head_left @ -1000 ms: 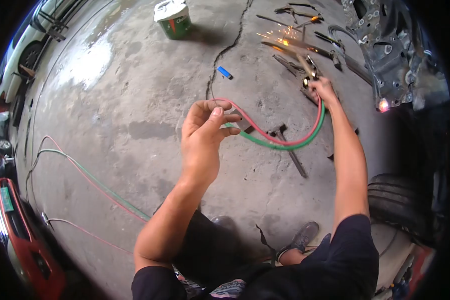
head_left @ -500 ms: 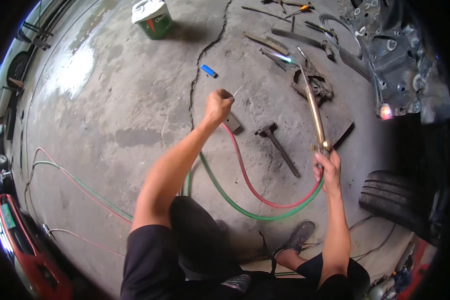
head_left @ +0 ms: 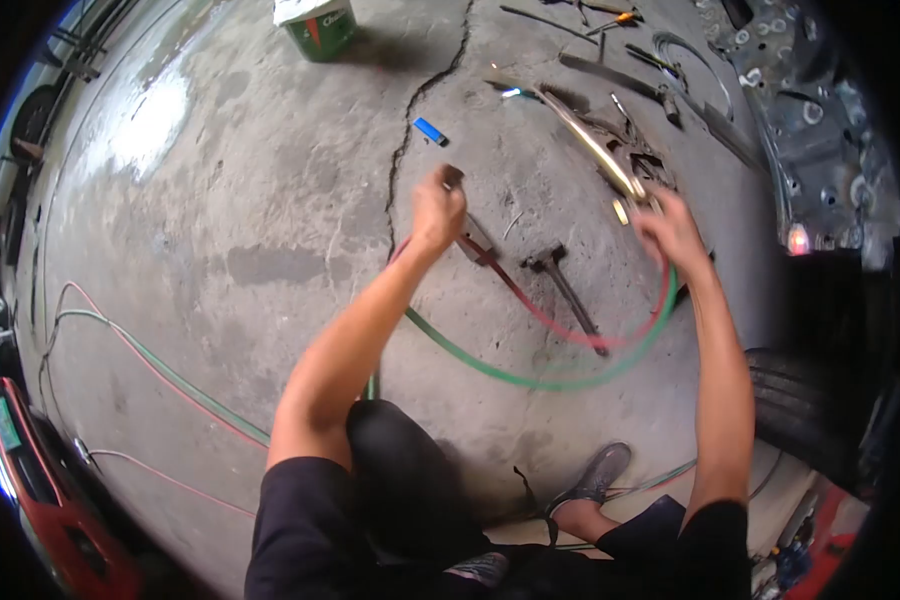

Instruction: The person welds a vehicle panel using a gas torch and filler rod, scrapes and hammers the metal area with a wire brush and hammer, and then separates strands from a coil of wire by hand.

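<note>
And there was the torch — clamped in the right hand's fingers, its long axis slanting forward-left above the floor, the flame ahead and right of the left hand, whose grip couldn't be told. Half a second earlier, it pointed straighter ahead — right hand nearer the body!

Gold, red and green on grey

My torch gleams brassy gold, and its flame burns blue-white. The red hose and green hose are each one plain colour. The lighter is blue with a dark end. The bucket is green below white, with red and pale lettering. I see grey floor mottled with darker patches and a blackish crack. The hammer is dark brown. My sleeves are black, my shoe grey, the car red with a green plate.
</note>
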`<act>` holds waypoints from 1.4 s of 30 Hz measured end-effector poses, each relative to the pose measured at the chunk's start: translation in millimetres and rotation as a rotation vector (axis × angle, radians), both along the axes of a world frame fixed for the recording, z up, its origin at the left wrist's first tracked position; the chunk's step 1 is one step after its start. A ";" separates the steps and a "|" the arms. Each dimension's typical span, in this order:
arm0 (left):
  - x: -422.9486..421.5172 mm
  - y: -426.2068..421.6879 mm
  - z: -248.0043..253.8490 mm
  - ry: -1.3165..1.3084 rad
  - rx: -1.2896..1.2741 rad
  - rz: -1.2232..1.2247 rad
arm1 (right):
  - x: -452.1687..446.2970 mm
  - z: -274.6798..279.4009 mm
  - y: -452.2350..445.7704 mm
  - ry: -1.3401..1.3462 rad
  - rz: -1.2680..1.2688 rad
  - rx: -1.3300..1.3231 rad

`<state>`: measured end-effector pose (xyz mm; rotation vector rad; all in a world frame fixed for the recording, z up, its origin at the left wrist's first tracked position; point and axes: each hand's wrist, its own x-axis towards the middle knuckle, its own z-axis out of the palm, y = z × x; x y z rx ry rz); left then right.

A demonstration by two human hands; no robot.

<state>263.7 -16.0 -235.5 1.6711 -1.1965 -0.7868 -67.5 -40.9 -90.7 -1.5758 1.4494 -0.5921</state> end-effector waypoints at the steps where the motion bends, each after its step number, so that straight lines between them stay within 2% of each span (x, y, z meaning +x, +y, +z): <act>1: 8.4 -5.0 -1.8 -0.014 -0.049 0.110 | -4.9 31.6 43.1 0.020 -0.027 0.130; 2: 19.0 -12.6 -3.6 -0.031 -0.104 0.167 | -17.1 38.2 82.1 -0.043 -0.082 0.142; 3: 30.7 -20.9 -6.3 -0.052 -0.156 0.215 | -15.8 63.0 117.2 -0.057 -0.220 0.285; 4: 38.6 -33.6 -13.1 -0.113 -0.100 0.213 | -25.3 64.3 142.5 -0.103 -0.295 0.306; 11: -9.2 -128.6 -33.1 -0.542 -0.020 -0.231 | -22.9 45.0 235.5 -0.300 -0.674 0.245; 14: -33.4 -161.8 -35.8 -0.571 0.031 -0.261 | -22.6 41.6 265.9 -0.369 -0.771 0.304; 17: -48.8 -185.9 -47.6 -0.611 -0.006 -0.296 | -21.9 44.1 295.2 -0.380 -0.837 0.250; 23: -68.2 -223.4 -51.7 -0.739 0.087 -0.289 | -44.5 56.3 354.7 -0.310 -0.867 0.348; 26: -75.1 -242.9 -56.2 -0.776 0.064 -0.272 | -37.2 66.2 373.6 -0.208 -0.978 0.347; 29: -81.9 -262.8 -68.2 -0.755 0.043 -0.245 | -47.1 74.3 402.8 -0.232 -1.014 0.408; 33: -85.7 -272.3 -67.5 -0.758 0.154 -0.268 | -41.1 99.7 415.8 -0.047 -1.065 0.439; 38: -80.7 -299.3 -109.2 -0.768 0.247 -0.294 | -24.7 119.1 396.1 -0.041 -1.136 0.339; 40: -84.7 -284.4 -75.0 -0.886 0.308 -0.317 | -15.7 122.6 389.3 -0.054 -1.214 0.274; 42: -82.8 -270.9 -64.6 -0.965 0.338 -0.321 | -15.9 130.3 381.7 -0.064 -1.152 0.316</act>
